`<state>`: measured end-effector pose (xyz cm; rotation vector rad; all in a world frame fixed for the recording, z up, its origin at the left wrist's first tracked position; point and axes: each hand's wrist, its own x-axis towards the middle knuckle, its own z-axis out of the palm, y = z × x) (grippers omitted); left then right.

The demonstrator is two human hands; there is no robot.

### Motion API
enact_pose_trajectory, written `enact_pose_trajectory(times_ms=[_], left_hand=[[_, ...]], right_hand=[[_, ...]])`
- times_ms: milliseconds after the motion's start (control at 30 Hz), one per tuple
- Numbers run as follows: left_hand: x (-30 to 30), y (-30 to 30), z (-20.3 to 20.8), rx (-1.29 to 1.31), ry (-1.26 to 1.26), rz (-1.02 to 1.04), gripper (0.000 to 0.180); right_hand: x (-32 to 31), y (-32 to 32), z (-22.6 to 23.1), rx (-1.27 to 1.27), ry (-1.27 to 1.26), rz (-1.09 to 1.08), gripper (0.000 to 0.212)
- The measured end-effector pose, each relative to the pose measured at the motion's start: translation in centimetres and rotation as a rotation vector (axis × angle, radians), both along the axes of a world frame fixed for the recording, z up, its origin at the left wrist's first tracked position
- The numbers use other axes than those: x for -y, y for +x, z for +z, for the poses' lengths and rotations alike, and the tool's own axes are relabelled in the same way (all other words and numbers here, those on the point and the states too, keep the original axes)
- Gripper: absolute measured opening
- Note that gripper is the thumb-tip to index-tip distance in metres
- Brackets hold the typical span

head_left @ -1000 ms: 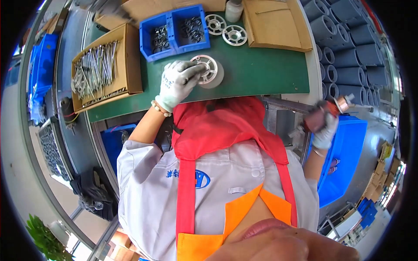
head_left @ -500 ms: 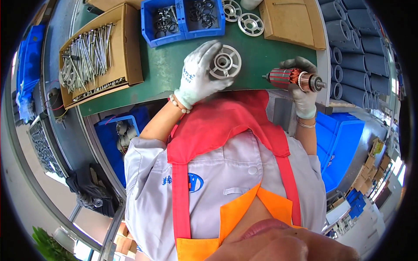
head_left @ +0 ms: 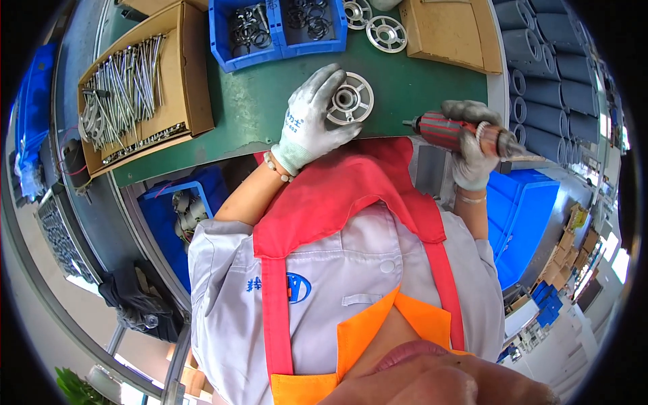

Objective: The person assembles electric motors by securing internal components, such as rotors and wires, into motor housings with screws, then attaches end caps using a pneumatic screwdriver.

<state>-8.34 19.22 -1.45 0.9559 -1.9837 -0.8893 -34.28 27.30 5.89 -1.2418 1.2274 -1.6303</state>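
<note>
On the green bench, a round silver metal end cover with spokes and a central hub lies flat. My left hand, in a white glove, curls round its left side, thumb at the near rim and fingers at the far rim. At the bench's right front edge my gloved right hand is closed round a motor armature. Its red-striped core and thin shaft point left, towards the cover. The copper-coloured end and the other shaft end are smeared by motion.
A cardboard box of long bolts stands at the left. Blue bins of black rings sit at the back, beside more end covers and a cardboard box. Grey tubes are stacked at the right. Blue crates flank my body.
The armature has turned in my right hand and now blurs, its right end tipped lower. My left hand stays at the end cover. The whole view has shifted slightly.
</note>
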Motion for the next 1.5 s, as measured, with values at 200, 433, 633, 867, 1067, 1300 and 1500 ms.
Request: enact_pose_trajectory(times_ms=[200, 433, 633, 867, 1067, 1300, 1500], left_hand=[[0.1, -0.1, 0.1, 0.024, -0.034, 0.0, 0.077], [0.2, -0.4, -0.1, -0.021, -0.008, 0.022, 0.082], [0.5, -0.3, 0.1, -0.074, 0.047, 0.025, 0.086], [0.0, 0.1, -1.0, -0.054, 0.038, 0.024, 0.098], [0.0, -0.2, -1.3, -0.024, 0.087, 0.005, 0.099], [0.8, -0.4, -0.4, -0.064, 0.198, -0.043, 0.105], [0.0, -2.3, 3.3, -0.353, 0.338, -0.007, 0.074]], right_hand=[[4.6, 4.2, 3.7, -0.002, -0.383, 0.38, 0.026], [7.7, 9.1, 2.4, -0.153, -0.139, 0.367, 0.025], [8.8, 10.0, 0.5, -0.244, -0.085, 0.358, 0.027], [8.9, 8.2, 0.4, -0.034, 0.09, 0.669, 0.044], [17.5, 1.2, 0.4, -0.104, -0.006, -0.119, 0.04], [22.7, -2.2, -2.6, -0.996, 0.036, -0.276, 0.063], [10.6, 4.7, 16.1, -0.124, -0.208, 0.216, 0.035]])
